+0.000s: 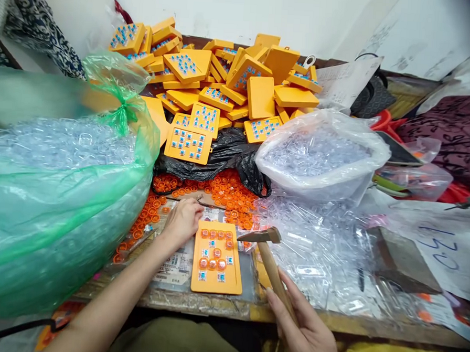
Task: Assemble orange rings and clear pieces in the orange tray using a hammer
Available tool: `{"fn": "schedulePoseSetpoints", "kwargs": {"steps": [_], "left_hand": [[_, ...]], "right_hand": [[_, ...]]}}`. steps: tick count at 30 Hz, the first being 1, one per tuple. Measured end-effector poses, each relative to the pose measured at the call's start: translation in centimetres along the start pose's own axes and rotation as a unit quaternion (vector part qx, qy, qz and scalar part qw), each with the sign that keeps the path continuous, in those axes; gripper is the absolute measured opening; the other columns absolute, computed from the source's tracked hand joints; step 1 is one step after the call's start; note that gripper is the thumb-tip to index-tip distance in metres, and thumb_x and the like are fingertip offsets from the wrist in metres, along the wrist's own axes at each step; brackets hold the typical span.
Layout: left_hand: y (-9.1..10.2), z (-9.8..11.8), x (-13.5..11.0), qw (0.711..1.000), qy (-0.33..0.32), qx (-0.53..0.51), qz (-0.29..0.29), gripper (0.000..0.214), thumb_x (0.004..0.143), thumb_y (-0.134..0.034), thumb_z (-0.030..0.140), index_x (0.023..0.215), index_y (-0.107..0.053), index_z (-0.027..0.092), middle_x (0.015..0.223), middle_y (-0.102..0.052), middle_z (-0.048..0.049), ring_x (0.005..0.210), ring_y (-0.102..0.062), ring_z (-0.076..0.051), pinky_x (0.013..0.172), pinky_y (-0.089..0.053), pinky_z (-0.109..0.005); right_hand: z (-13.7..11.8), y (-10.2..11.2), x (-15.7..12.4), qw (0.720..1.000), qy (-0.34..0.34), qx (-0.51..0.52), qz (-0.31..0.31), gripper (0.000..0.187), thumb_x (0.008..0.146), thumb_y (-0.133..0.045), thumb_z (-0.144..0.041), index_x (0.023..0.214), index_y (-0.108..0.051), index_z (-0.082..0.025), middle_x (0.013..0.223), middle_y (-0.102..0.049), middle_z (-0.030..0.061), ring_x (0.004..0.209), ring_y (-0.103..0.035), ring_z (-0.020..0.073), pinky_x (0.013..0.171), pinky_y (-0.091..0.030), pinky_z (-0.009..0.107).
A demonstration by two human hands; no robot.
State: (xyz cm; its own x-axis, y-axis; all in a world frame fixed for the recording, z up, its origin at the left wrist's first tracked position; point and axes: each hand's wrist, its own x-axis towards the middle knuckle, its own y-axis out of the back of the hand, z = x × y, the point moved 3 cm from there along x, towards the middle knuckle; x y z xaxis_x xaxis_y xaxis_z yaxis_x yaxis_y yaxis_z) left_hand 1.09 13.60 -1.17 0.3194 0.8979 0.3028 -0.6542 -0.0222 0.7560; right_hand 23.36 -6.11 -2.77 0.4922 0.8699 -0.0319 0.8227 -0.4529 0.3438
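An orange plate [216, 277] with blue switches and several orange round caps pressed on lies on the table in front of me. My left hand [183, 219] rests curled beside its upper left corner, fingers closed; what it holds is hidden. My right hand [308, 329] grips the wooden handle of a small hammer [264, 236], whose metal head hovers over the plate's upper right corner. Loose orange caps [226, 192] lie scattered just beyond the plate.
A heap of orange plates [227, 86] fills the back. A big green bag [61, 188] of clear caps stands at left, a white bag [318, 154] of clear caps at right, a black bag [228, 154] between. Clear caps, paper [440, 244] and a metal block [402, 258] lie at right.
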Motion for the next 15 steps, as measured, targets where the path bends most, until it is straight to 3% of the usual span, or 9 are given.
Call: {"fn": "schedulePoseSetpoints", "kwargs": {"steps": [2, 5, 8, 10, 13, 15], "left_hand": [[-0.3, -0.5, 0.5, 1.0, -0.004, 0.004, -0.017, 0.014, 0.076, -0.059, 0.004, 0.075, -0.071, 0.012, 0.079, -0.07, -0.0113, 0.079, -0.065, -0.026, 0.075, -0.055, -0.042], [0.8, 0.5, -1.0, 1.0, -0.015, -0.004, -0.017, 0.019, 0.081, -0.054, 0.006, 0.092, -0.069, 0.01, 0.09, -0.069, -0.0129, 0.086, -0.064, -0.026, 0.08, -0.054, -0.042], [3.1, 2.8, -4.5, 0.997, -0.048, -0.046, -0.026, 0.027, 0.086, -0.052, 0.012, 0.113, -0.059, 0.015, 0.097, -0.068, -0.0081, 0.088, -0.064, -0.019, 0.082, -0.054, -0.034], [4.1, 4.3, -6.9, 0.989, -0.08, -0.113, -0.059, 0.036, 0.089, -0.05, 0.013, 0.124, -0.049, 0.021, 0.1, -0.066, -0.0051, 0.092, -0.062, -0.016, 0.085, -0.053, -0.029], [4.0, 5.3, -9.6, 0.974, -0.101, -0.161, -0.12, 0.05, 0.089, -0.046, 0.006, 0.134, -0.039, 0.027, 0.104, -0.063, -0.0039, 0.098, -0.061, -0.014, 0.088, -0.051, -0.025], [3.3, 5.1, -10.5, 0.973, -0.099, -0.164, -0.131, 0.057, 0.089, -0.045, 0.003, 0.139, -0.034, 0.029, 0.105, -0.063, -0.0044, 0.098, -0.062, -0.014, 0.087, -0.052, -0.024]], "right_hand": [[-0.1, -0.2, 0.0, 0.999, -0.015, 0.024, 0.023, 0.045, 0.078, -0.072, -0.044, 0.119, -0.067, -0.028, 0.121, -0.068, -0.0007, 0.115, -0.061, 0.0274, 0.086, -0.058, 0.029], [0.0, 0.1, 0.0, 1.0, 0.004, -0.003, 0.003, 0.044, 0.079, -0.07, -0.042, 0.121, -0.066, -0.026, 0.121, -0.067, -0.0002, 0.112, -0.063, 0.0271, 0.084, -0.059, 0.028], [-0.2, 1.0, -0.3, 0.991, 0.106, -0.068, -0.05, 0.04, 0.083, -0.068, -0.029, 0.123, -0.064, -0.03, 0.12, -0.067, -0.0025, 0.105, -0.067, 0.0215, 0.091, -0.053, 0.025], [-0.7, 1.3, -0.7, 0.971, 0.196, -0.105, -0.084, 0.047, 0.084, -0.066, -0.019, 0.128, -0.059, -0.035, 0.122, -0.066, -0.0049, 0.103, -0.068, 0.018, 0.091, -0.052, 0.022], [-1.5, 0.9, -1.4, 0.939, 0.286, -0.136, -0.137, 0.057, 0.086, -0.061, -0.011, 0.136, -0.051, -0.036, 0.125, -0.065, -0.0034, 0.104, -0.068, 0.0171, 0.088, -0.053, 0.019], [-1.9, 0.3, -1.9, 0.923, 0.317, -0.145, -0.164, 0.058, 0.087, -0.059, -0.011, 0.14, -0.047, -0.033, 0.124, -0.066, 0.0004, 0.105, -0.068, 0.0182, 0.087, -0.054, 0.019]]}}
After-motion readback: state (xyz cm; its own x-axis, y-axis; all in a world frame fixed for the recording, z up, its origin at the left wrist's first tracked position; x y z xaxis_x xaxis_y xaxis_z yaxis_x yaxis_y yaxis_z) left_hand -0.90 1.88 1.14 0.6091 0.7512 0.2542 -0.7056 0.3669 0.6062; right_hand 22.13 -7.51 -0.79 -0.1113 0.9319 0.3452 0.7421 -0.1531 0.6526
